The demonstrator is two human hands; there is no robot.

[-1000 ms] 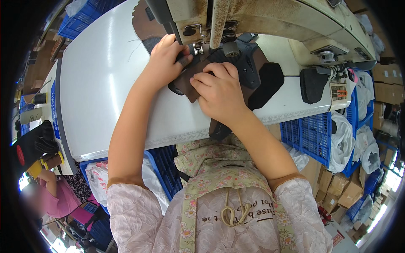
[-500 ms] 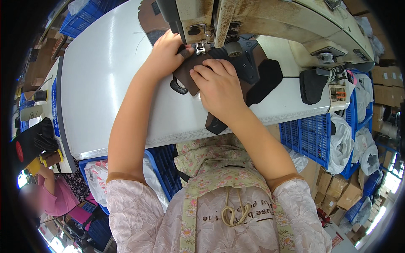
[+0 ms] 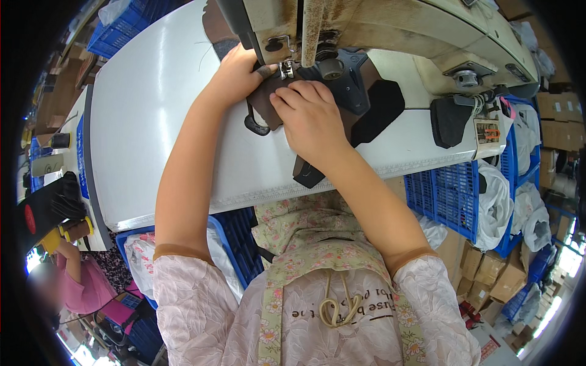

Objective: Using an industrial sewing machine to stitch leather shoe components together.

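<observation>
A brown leather-like piece lies under the metal presser foot of a sewing machine. My left hand rests on it left of the foot, thumb beside the foot, its other fingertips partly hidden by the machine head. My right hand presses on the piece just in front of the foot, fingers bent and close together. Black parts belong with the work: a curved loop near the front edge, a strap end below my right wrist, and a wide panel to the right.
The white sewing table bends around the work. A black pouch-like piece sits at its right. Blue crates with white bags stand below right, another blue crate below left. A person in pink works at far left.
Both hands and the brown piece stay at the presser foot. My right hand's fingers sit slightly nearer the foot; the view has shifted a little.
</observation>
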